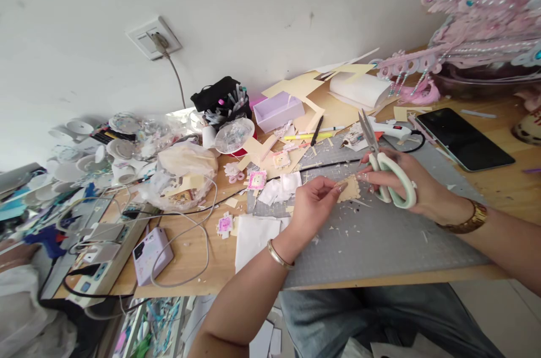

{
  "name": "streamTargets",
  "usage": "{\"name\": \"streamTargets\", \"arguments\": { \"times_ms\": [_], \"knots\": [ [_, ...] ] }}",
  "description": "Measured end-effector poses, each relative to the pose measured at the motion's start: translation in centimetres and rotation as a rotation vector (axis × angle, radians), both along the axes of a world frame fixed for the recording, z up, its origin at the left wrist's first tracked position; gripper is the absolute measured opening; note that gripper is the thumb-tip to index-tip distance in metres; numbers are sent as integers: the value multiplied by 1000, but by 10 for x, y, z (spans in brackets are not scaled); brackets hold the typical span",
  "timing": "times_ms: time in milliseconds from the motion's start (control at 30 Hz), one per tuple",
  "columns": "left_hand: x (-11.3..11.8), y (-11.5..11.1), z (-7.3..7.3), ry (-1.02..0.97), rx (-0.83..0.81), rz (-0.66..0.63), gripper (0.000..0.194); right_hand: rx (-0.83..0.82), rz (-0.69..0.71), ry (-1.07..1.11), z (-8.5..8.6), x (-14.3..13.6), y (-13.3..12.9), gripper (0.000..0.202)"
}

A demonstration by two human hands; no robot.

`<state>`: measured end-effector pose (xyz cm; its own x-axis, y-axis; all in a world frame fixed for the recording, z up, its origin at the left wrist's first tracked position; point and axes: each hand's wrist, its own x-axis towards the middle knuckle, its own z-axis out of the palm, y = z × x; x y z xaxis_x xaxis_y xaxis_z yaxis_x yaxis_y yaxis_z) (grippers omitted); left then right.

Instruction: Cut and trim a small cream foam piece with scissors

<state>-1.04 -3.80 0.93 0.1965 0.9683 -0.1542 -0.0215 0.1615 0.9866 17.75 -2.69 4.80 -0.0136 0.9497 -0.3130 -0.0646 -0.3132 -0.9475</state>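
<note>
My left hand [315, 203] pinches the left edge of a small piece of tan card [349, 188] with a jagged, scalloped outline. Around the pale green handles of a pair of scissors [396, 179] my right hand [406, 177] is closed, the blades pointing up and away from the card. Fingertips of the right hand come close to the card's right edge; whether they touch it I cannot tell. Below lies a grey cutting mat [380, 239] strewn with tiny scraps. Left of my left hand are crumpled white tissue [281, 188] and a small pink-edged drawn card [256, 180].
A white glue gun [391, 129] and a black phone [465, 138] lie at the right. Behind are a lilac box [279, 111] and cream card sheets [296, 86]. Cables, a power strip [107, 256] and a lilac power bank [153, 255] occupy the left. Another person's sleeve [25, 301] shows far left.
</note>
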Motion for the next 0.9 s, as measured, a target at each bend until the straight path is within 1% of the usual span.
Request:
{"name": "streamTargets", "arguments": {
  "times_ms": [133, 200, 267, 333, 467, 667, 800, 900],
  "knots": [
    [-1, 0, 1, 8, 30, 54, 44, -21, -89, 58, -4, 7, 7, 41],
    [-2, 2, 1, -23, -11, 64, 45, -3, -115, 67, -4, 10, 10, 41],
    [-2, 4, 1, -84, -79, 45, 48, 32, -109, 52, -3, 11, 11, 41],
    [-2, 6, 2, -141, -142, 25, 49, 51, -85, 17, -3, 11, 9, 42],
    [-1, 6, 3, -184, -206, 10, 51, 6, -12, 14, -4, 8, 6, 49],
    [0, 4, 6, -204, -231, -6, 54, -8, -43, 4, -5, 6, 5, 57],
    [1, 4, 7, -227, -253, -2, 54, 14, 31, -40, -2, 5, 4, 59],
    [1, 4, 8, -265, -263, 12, 55, 49, 133, -121, -4, 6, 4, 57]
  ]
}}
